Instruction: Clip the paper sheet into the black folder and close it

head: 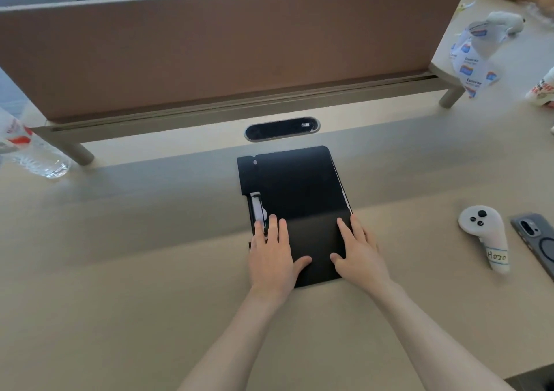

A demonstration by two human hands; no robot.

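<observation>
One black folder [295, 192] lies closed on the desk [150, 270], just in front of the single oval cable port [281, 129]. Two hands press on its near half: the left hand [271, 258] flat by the spine, fingers spread, touching the pale clip [257, 210]; the right hand [358, 255] flat by the right edge. Neither grip holds anything. One thin white strip of paper [344, 194] shows along the folder's right edge. Off to the right lie one white controller [487, 234] and one phone [536, 240]; one clear bottle [27, 147] stands at left.

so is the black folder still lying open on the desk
No, the black folder lies closed, with the left hand and right hand flat on its cover.
</observation>
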